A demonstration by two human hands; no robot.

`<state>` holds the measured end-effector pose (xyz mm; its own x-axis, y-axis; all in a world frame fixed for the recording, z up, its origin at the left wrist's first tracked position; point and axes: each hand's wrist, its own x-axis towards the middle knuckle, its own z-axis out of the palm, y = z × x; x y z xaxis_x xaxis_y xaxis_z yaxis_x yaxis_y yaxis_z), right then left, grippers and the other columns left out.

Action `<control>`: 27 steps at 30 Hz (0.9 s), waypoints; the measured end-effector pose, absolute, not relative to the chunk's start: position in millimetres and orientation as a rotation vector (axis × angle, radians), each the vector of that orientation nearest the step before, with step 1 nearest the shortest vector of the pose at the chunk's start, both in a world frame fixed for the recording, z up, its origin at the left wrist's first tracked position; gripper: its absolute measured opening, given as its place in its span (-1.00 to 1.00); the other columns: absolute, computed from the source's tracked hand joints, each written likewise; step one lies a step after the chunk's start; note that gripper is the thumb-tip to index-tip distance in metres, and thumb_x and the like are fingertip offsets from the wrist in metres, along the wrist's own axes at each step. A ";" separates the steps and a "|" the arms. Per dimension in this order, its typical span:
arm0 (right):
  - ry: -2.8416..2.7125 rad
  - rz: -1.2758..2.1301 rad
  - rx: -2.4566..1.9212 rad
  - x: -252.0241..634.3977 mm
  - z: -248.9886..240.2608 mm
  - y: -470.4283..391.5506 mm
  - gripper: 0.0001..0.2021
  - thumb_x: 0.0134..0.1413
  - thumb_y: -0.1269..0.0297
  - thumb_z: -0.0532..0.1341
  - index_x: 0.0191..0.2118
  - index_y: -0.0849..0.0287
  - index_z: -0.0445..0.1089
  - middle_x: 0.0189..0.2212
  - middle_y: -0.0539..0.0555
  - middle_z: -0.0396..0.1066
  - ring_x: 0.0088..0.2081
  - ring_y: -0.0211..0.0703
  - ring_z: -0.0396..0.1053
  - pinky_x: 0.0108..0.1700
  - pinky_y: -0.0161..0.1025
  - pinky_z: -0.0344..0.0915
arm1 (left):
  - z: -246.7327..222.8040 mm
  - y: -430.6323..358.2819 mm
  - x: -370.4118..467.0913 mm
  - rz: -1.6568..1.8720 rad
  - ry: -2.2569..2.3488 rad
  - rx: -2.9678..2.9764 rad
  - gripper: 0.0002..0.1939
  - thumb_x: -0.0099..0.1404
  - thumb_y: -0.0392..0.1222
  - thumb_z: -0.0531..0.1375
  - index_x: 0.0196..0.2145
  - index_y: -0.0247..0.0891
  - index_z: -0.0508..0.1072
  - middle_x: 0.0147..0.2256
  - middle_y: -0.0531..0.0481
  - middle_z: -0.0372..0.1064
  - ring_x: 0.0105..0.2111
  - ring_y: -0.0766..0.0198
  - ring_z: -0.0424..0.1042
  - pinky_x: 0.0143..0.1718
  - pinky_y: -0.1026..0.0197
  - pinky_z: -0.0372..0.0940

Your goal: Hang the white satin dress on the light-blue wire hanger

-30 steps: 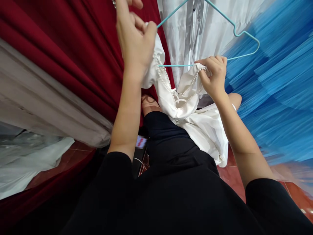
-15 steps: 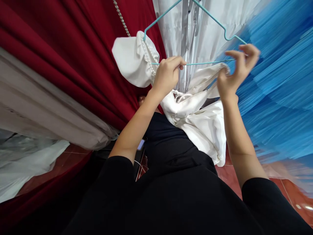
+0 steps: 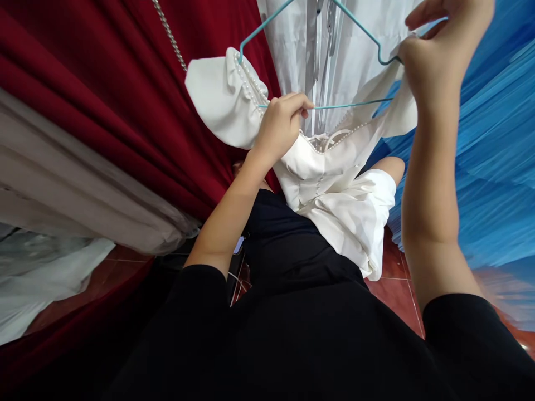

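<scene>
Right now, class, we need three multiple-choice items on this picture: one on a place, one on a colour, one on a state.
1. Where is the left hand?
A. on the hanger's bottom bar
B. on the floor
C. on the blue pleated fabric

2. What colour is the thin wire hanger?
A. black
B. turquoise
C. gold

3. How is the right hand?
A. hanging free
B. flat on the dark red curtain
C. gripping the white pearl-trimmed dress

Answers: A, fingers curl round the bar; B, wire shows turquoise; C, white cloth bunches in its grip.

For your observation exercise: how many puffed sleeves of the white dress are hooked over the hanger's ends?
1: the left puffed sleeve sits on the turquoise wire hanger. The right hand holds the other sleeve's white fabric at the hanger's right end, not clearly hooked on.
</scene>
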<state>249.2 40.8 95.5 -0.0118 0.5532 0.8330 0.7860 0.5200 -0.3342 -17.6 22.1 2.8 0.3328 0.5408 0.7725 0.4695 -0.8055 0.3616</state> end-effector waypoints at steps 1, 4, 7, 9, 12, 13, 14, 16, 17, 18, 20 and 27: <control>-1.652 -0.270 -1.090 240.9 93.1 45.1 -0.79 -0.13 0.67 0.08 -0.41 0.25 0.33 -0.31 0.00 0.39 -0.22 -0.22 0.38 -0.20 -0.27 0.30 | 2.7 21.9 -18.3 1.495 0.976 2.526 -0.70 0.31 -0.46 0.03 -0.22 -0.13 0.47 -0.32 -0.03 0.40 -0.23 0.05 0.45 -0.12 0.08 0.29; -1.595 -0.194 -0.975 218.2 82.9 50.6 -0.72 -0.20 0.73 0.10 -0.46 0.16 0.32 -0.41 -0.06 0.42 -0.31 -0.19 0.38 -0.35 -0.28 0.28 | 2.4 20.3 -21.5 1.433 1.140 2.550 -0.72 0.40 -0.37 0.01 -0.18 -0.10 0.47 -0.27 -0.06 0.43 -0.16 0.01 0.45 -0.04 0.03 0.25; -1.584 -0.170 -0.801 198.2 74.7 41.5 -0.69 -0.17 0.70 0.12 -0.38 0.10 0.34 -0.32 -0.01 0.40 -0.31 -0.15 0.34 -0.35 -0.22 0.30 | 1.6 19.5 -23.5 1.393 1.210 2.572 -0.72 0.44 -0.29 -0.01 -0.14 -0.07 0.48 -0.23 -0.08 0.46 -0.12 -0.02 0.44 0.01 -0.03 0.22; -1.622 -0.236 -0.659 186.5 68.3 31.1 -0.69 -0.15 0.65 0.12 -0.30 0.11 0.36 -0.26 0.05 0.35 -0.26 -0.14 0.32 -0.29 -0.21 0.29 | 0.9 18.4 -22.9 1.386 1.189 2.589 -0.70 0.44 -0.27 -0.02 -0.10 -0.04 0.48 -0.18 -0.07 0.47 -0.09 -0.02 0.42 0.03 -0.04 0.21; -1.928 -0.201 -0.650 173.5 49.1 18.7 -0.71 -0.01 0.54 0.11 -0.19 0.03 0.35 -0.23 0.01 0.33 -0.18 -0.14 0.30 -0.16 -0.19 0.28 | 1.3 15.1 -22.3 1.434 1.129 2.631 -0.64 0.43 -0.28 -0.03 -0.03 -0.01 0.48 -0.07 0.00 0.47 0.00 0.03 0.37 0.13 -0.08 0.16; -2.032 -0.158 -0.717 170.8 39.7 16.9 -0.74 0.06 0.48 0.11 -0.16 -0.01 0.33 -0.24 -0.01 0.34 -0.18 -0.14 0.30 -0.13 -0.17 0.26 | 1.9 14.9 -24.2 1.502 1.121 2.649 -0.62 0.42 -0.30 -0.04 -0.03 0.00 0.49 -0.05 0.04 0.46 0.07 0.05 0.33 0.20 -0.10 0.09; -2.089 -0.130 -0.803 169.2 29.5 16.4 -0.76 0.12 0.41 0.10 -0.12 -0.04 0.32 -0.24 -0.03 0.35 -0.18 -0.13 0.29 -0.08 -0.15 0.24 | 2.7 16.1 -28.1 1.596 1.137 2.659 -0.61 0.42 -0.33 -0.04 -0.05 0.03 0.50 -0.01 0.08 0.44 0.14 0.08 0.25 0.27 -0.11 -0.01; -2.062 -0.146 -0.960 168.4 9.7 18.8 -0.78 0.20 0.30 0.05 -0.08 -0.08 0.30 -0.23 -0.02 0.36 -0.14 -0.11 0.25 0.01 -0.08 0.17 | 4.8 24.8 -43.4 1.898 1.238 2.599 -0.61 0.42 -0.35 -0.01 -0.04 0.06 0.48 0.10 0.15 0.35 0.28 0.14 0.02 0.36 -0.09 -0.24; -2.024 -0.172 -0.996 168.9 1.6 21.1 -0.78 0.22 0.25 0.03 -0.07 -0.09 0.31 -0.22 -0.02 0.36 -0.12 -0.09 0.23 0.04 -0.06 0.13 | 6.0 32.6 -54.5 2.072 1.293 2.527 -0.62 0.41 -0.36 0.01 -0.01 0.04 0.46 0.15 0.16 0.28 0.32 0.15 -0.08 0.37 -0.07 -0.30; -1.996 -0.188 -1.007 169.7 -4.7 23.7 -0.77 0.22 0.20 0.01 -0.06 -0.12 0.31 -0.22 -0.02 0.37 -0.11 -0.08 0.21 0.06 -0.04 0.10 | 7.3 42.1 -67.3 2.219 1.310 2.457 -0.64 0.40 -0.37 0.04 0.03 -0.01 0.42 0.17 0.14 0.23 0.31 0.15 -0.08 0.36 -0.04 -0.26; -1.968 -0.186 -0.999 171.3 -11.4 28.6 -0.75 0.20 0.11 0.01 -0.06 -0.18 0.33 -0.22 -0.02 0.37 -0.13 -0.07 0.19 0.06 -0.03 0.08 | 10.1 62.3 -93.6 2.346 1.214 2.405 -0.68 0.39 -0.40 0.08 0.04 -0.15 0.35 0.08 0.06 0.27 0.17 0.20 0.15 0.28 0.06 0.01; -1.972 -0.189 -1.026 171.7 -7.7 28.5 -0.66 -0.02 0.14 0.18 -0.05 -0.23 0.35 -0.20 -0.03 0.41 -0.15 -0.03 0.16 0.02 -0.03 0.05 | 17.0 66.0 -111.5 1.904 1.233 2.614 -0.66 0.28 -0.31 0.32 -0.04 -0.20 0.33 -0.10 0.07 0.37 -0.08 0.26 0.36 0.02 0.17 0.30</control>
<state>171.7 28.5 -7.7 -0.2718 0.5889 0.7611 0.7225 0.6473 -0.2429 -111.5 66.0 17.0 0.1625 0.3518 0.9219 0.6974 -0.7019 0.1448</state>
